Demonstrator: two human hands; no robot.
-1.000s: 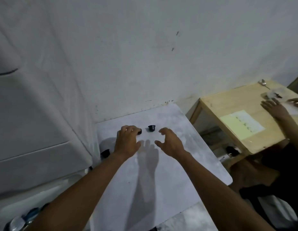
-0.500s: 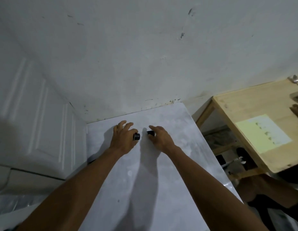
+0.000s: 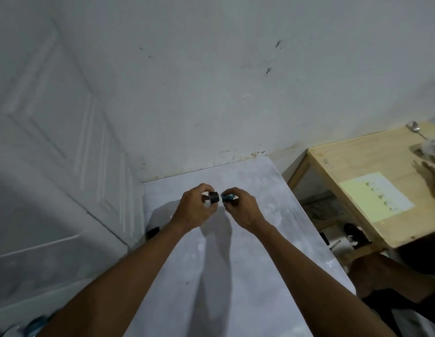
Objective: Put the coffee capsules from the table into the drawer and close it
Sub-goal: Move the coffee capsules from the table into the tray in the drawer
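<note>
We had a coffee capsule in each hand at this point. The dark capsule (image 3: pixel 213 197) sat pinched between the thumb and fingers of our left hand (image 3: pixel 194 210), lying on its side with the rim toward the palm. The teal-topped capsule (image 3: pixel 228 197) was gripped the same way in our right hand (image 3: pixel 240 209), foil face tipped up toward the camera. Both hands were curled tight around their capsules, not open at all, and the two capsules were just beside each other with a small gap between them, held up over the far part of the grey table (image 3: pixel 272 239).

Compared with half a second before, both capsules had come up off the tabletop; back then our fingers were only closing on them while they sat on the surface. A second before, our hands were open and spread, just reaching in.

Off to the right stood a wooden side table (image 3: pixel 352 166) with a yellow-green sheet (image 3: pixel 374 195) on it, a spoon (image 3: pixel 414 127) at its far edge, and another person's hand (image 3: pixel 430 171), blurred, over it. The white panelled door (image 3: pixel 65 142) was on our left.
</note>
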